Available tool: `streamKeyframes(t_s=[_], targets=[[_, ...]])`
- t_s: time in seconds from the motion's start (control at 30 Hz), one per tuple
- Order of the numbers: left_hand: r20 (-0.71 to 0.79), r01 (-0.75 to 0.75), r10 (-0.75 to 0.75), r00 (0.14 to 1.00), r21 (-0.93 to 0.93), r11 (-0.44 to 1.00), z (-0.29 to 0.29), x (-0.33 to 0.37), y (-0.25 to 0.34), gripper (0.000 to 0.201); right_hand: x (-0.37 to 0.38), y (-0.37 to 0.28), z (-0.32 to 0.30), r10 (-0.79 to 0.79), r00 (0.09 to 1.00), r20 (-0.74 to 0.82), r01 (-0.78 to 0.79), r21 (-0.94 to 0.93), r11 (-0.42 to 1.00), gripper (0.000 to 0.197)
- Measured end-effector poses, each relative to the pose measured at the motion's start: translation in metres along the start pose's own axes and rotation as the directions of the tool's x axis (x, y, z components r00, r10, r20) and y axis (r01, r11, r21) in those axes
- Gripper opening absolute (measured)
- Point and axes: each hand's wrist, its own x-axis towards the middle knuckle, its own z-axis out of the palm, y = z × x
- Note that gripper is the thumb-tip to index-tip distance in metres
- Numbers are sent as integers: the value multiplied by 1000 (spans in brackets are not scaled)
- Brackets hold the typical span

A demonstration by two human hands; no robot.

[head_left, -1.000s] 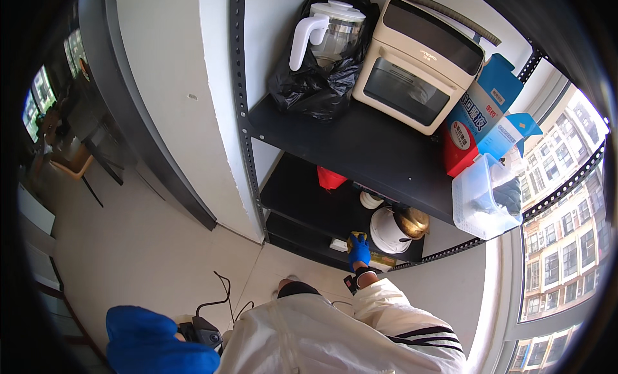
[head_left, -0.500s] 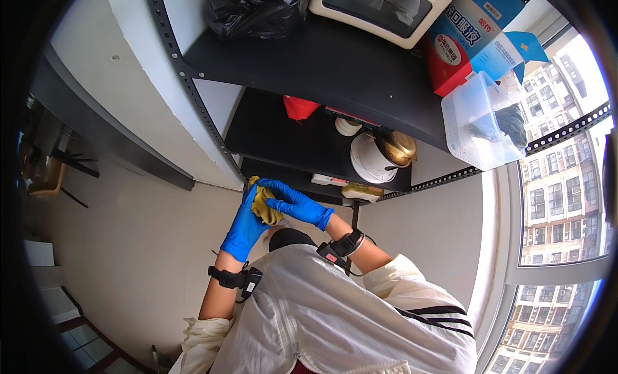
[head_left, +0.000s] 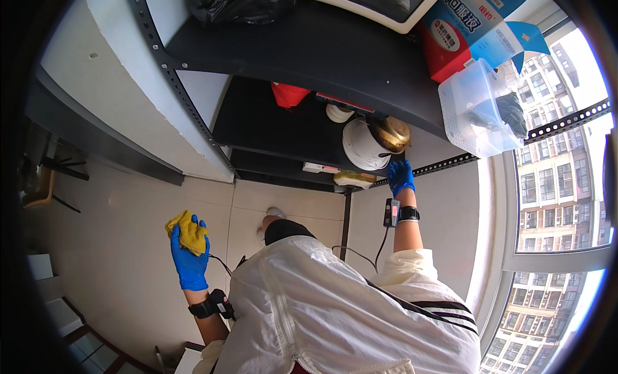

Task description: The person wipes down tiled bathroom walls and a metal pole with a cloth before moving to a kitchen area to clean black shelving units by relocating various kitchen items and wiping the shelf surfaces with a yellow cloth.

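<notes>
My left hand [head_left: 188,261], in a blue glove, holds a crumpled yellow cloth [head_left: 188,231] out to my left, above the pale floor. My right hand [head_left: 400,176], also gloved in blue, reaches forward to the front edge of the middle shelf [head_left: 283,126], right beside a white pot with a brass-coloured lid [head_left: 372,140]. Its fingers are spread and hold nothing. Each wrist carries a black strapped device.
A black metal rack holds a black bag [head_left: 241,2], a cream oven [head_left: 373,4], red and blue boxes [head_left: 470,23] and a clear plastic bin [head_left: 479,107] on its top shelf. A red item [head_left: 288,94] sits on the middle shelf. A window lies at right.
My hands, together on the yellow cloth half a second ago, have separated: the left swung out left with the cloth, the right reached to the shelf by the pot.
</notes>
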Motion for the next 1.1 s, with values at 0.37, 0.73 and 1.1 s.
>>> streamKeyframes(t_s=[0.37, 0.73, 1.1], targets=[[-80, -93, 87, 993, -69, 993, -12, -18, -7, 40, 100, -41, 10, 171, 967, 189, 144, -958, 247, 30], [-50, -29, 25, 998, -81, 996, -11, -17, -13, 40, 14, 8, 105, -341, 927, 157, 231, -955, 188, 18], [-71, -26, 21, 997, -64, 998, -10, -20, -26, 40, -15, 51, 124, -339, 924, 176, 297, -888, 350, 16]])
